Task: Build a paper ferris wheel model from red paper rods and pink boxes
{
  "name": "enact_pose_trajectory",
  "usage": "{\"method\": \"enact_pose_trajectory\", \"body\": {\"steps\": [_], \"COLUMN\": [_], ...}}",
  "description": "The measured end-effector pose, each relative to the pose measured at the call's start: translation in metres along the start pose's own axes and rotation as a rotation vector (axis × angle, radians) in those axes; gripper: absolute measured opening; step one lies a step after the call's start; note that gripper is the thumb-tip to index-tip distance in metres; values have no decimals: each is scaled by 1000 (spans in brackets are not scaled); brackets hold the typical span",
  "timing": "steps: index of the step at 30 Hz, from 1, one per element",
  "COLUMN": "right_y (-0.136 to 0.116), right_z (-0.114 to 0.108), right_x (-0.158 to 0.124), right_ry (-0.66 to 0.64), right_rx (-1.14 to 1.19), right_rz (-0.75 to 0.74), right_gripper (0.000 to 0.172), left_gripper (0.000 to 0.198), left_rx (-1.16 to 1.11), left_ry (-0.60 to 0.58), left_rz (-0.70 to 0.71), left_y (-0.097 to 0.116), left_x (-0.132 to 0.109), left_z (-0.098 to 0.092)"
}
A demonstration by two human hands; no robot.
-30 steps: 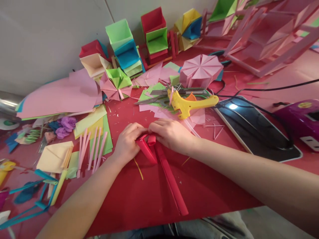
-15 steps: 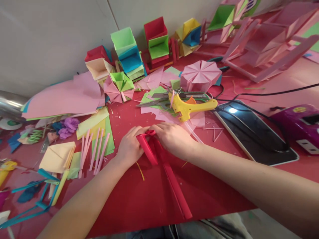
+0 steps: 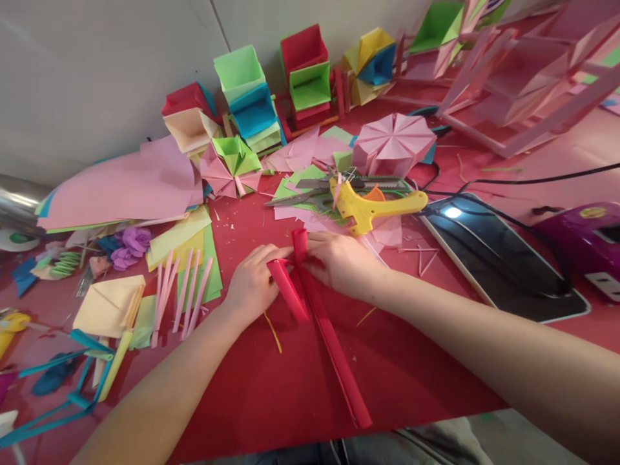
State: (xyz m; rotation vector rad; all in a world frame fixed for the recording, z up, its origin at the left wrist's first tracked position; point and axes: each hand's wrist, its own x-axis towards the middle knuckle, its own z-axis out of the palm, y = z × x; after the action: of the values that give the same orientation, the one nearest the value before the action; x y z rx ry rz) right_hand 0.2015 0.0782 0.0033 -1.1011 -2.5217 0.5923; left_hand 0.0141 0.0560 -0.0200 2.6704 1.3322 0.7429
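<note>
A red folded paper strip [image 3: 339,361] runs from between my hands down toward the table's front edge. Its upper part forks: one short arm slants down beside my left fingers, and a short end stands up between the hands. My left hand [image 3: 256,278] is closed on the short left arm of the strip. With fingers bent, my right hand [image 3: 341,261] grips the strip near the joint; its fingertips are partly hidden behind the paper. Just beyond the hands lies a yellow hot glue gun [image 3: 372,206], on paper scraps beside scissors [image 3: 303,199].
Folded paper boxes [image 3: 252,113] stand along the wall. Pink paper strips [image 3: 181,297], coloured sheets [image 3: 121,187] and a blue paper frame [image 3: 80,387] lie left. A phone [image 3: 504,265] with a black cable across it and a purple device [image 3: 581,245] lie right.
The strip's upper end, curled over between my hands before, now stands up straight. My right fingers have shifted slightly lower on the strip; my left hand stays nearly in place.
</note>
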Motion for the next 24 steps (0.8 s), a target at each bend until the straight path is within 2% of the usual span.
{"method": "enact_pose_trajectory", "body": {"steps": [3, 6, 14, 24], "right_y": [-1, -5, -8, -3], "right_z": [1, 0, -3, -4], "right_x": [1, 1, -1, 1], "right_ry": [-8, -17, -28, -49], "right_rx": [0, -44, -97, -92], "right_rz": [85, 140, 63, 28], "right_gripper": [16, 22, 11, 16], "left_gripper": [21, 14, 9, 8], "left_rx": [-74, -176, -297, -172], "left_ry": [-30, -14, -4, 22], "left_rz": [-58, -62, -89, -58], "left_y": [2, 4, 6, 9], "left_x": [1, 2, 3, 5], "left_z": [-3, -5, -6, -8]}}
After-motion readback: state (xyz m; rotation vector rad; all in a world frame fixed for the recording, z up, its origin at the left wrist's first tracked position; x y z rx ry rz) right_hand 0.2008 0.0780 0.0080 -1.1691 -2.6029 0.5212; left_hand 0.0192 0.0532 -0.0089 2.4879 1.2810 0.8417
